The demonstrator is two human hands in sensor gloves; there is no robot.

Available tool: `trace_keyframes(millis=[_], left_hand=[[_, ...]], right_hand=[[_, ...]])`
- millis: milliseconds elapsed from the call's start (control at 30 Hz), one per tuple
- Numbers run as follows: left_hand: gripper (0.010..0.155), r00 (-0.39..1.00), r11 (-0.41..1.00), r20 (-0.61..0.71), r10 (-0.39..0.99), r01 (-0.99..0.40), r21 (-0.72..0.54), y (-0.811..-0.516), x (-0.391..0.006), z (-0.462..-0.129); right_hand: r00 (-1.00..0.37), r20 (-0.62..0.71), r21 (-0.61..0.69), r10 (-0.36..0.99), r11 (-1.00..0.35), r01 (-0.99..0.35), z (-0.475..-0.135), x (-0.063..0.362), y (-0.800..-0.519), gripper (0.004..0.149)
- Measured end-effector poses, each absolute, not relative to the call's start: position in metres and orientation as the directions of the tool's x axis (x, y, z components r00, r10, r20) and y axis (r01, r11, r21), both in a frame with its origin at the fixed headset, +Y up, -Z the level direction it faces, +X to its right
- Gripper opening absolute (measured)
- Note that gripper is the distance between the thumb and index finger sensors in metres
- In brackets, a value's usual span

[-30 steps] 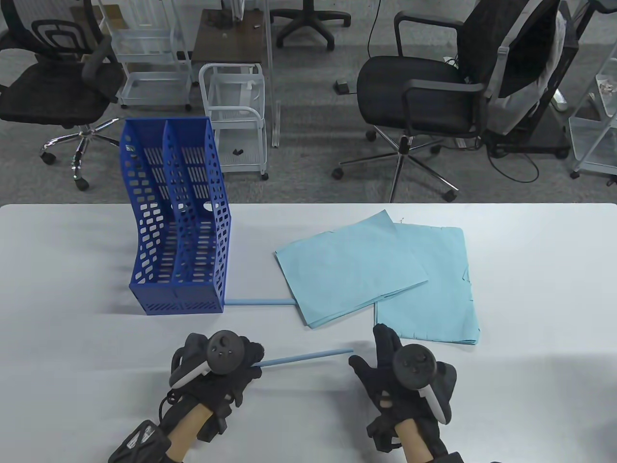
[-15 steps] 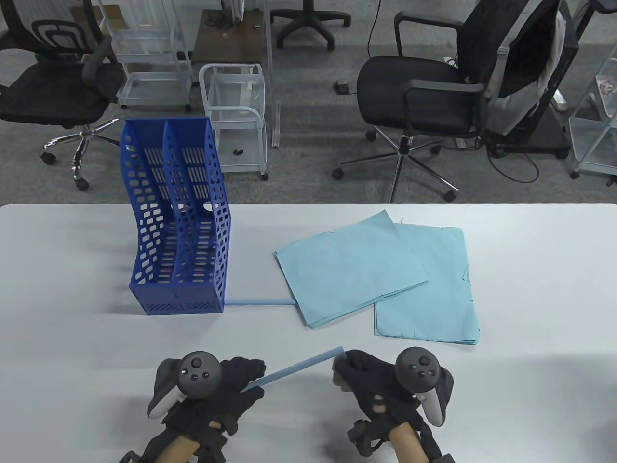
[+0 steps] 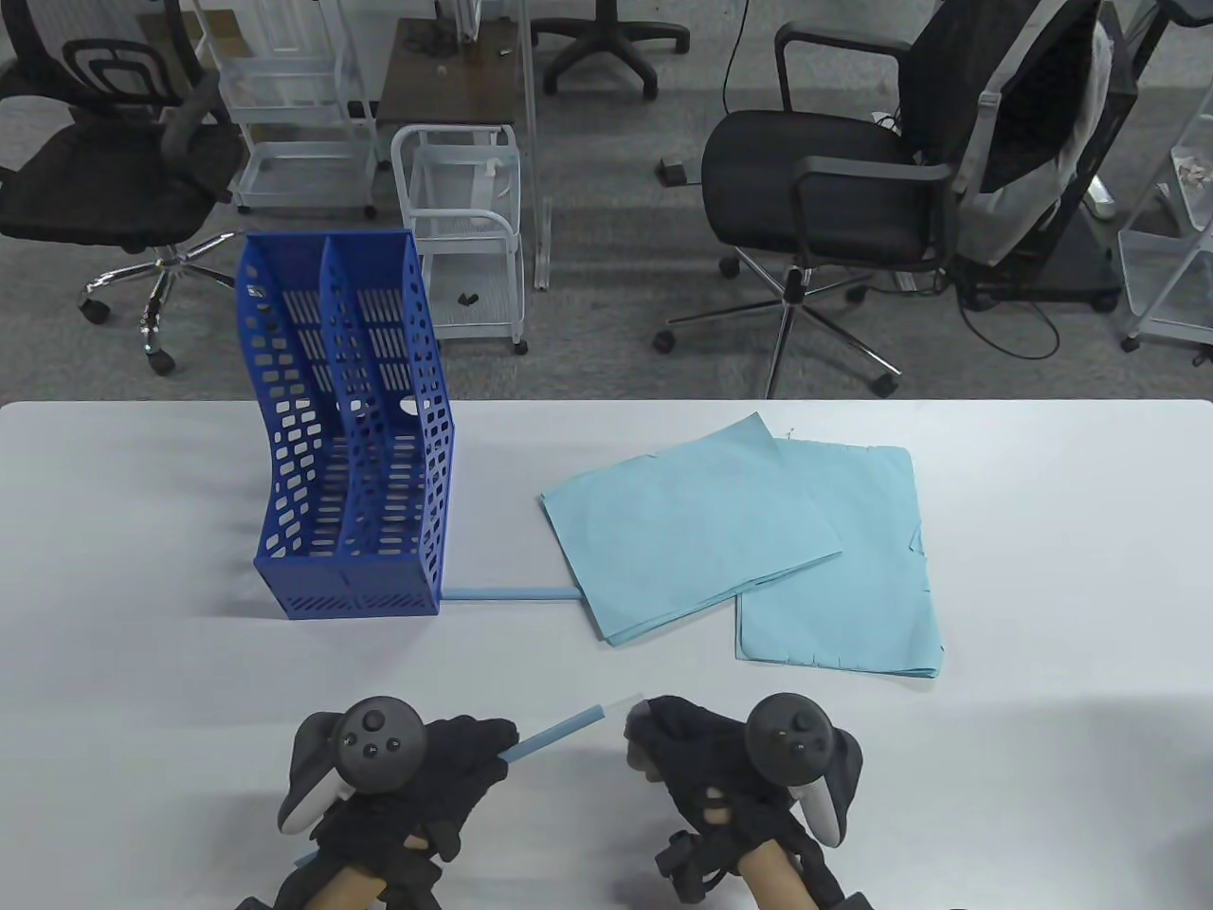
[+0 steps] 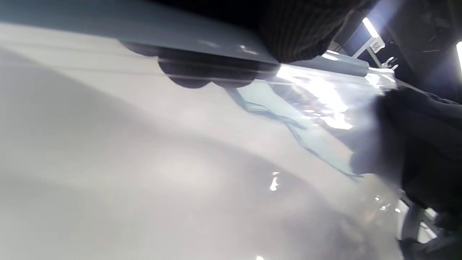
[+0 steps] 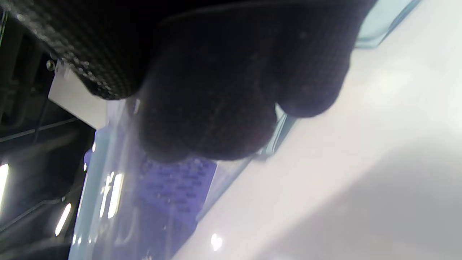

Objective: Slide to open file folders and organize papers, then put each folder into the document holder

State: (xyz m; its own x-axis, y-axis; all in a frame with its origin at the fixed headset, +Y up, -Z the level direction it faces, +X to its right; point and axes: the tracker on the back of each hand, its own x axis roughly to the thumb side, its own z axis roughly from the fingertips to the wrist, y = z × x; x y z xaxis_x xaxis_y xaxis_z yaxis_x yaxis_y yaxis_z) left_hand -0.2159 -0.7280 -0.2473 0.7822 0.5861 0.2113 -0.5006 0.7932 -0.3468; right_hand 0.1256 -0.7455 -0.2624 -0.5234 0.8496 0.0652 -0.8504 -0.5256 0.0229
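Gripping one end of a thin light-blue slide bar (image 3: 554, 735), the left hand (image 3: 417, 782) sits near the table's (image 3: 1042, 569) front edge in the table view. The right hand (image 3: 720, 763) has curled fingers pinching a clear folder sheet (image 3: 627, 703) at the bar's other end. A blue document holder (image 3: 355, 445) stands toward the back left. A second slide bar (image 3: 507, 594) lies beside its base. Two piles of blue papers (image 3: 687, 526) (image 3: 843, 569) overlap in the middle.

The left wrist view shows dark fingers (image 4: 299, 32) on the bar, with the shiny clear folder (image 4: 317, 108) beyond.

The right wrist view shows fingertips (image 5: 216, 108) pinching the clear folder's (image 5: 151, 195) edge.
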Motion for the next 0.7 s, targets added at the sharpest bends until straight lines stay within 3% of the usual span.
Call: trace_keyframes(millis=[300, 467, 700], left_hand=[[0.046, 0.881, 0.826, 0.086, 0.465, -0.397, -0.399, -0.721, -0.259, -0.257], [0.046, 0.944, 0.847, -0.106, 0.313, -0.328, -0.419, -0.727, -0.297, -0.265], [0.048, 0.855, 0.771, -0.396, 0.336, -0.491, -0.405, -0.753, -0.339, -0.273]], right_hand=[[-0.481, 0.024, -0.133, 0.877, -0.474, -0.871, -0.265, 0.18, -0.733, 0.04], [-0.515, -0.031, -0.246, 0.857, -0.506, -0.827, -0.262, 0.206, -0.726, 0.04], [-0.532, -0.095, -0.168, 0.841, -0.54, -0.824, -0.265, 0.218, -0.732, 0.041]])
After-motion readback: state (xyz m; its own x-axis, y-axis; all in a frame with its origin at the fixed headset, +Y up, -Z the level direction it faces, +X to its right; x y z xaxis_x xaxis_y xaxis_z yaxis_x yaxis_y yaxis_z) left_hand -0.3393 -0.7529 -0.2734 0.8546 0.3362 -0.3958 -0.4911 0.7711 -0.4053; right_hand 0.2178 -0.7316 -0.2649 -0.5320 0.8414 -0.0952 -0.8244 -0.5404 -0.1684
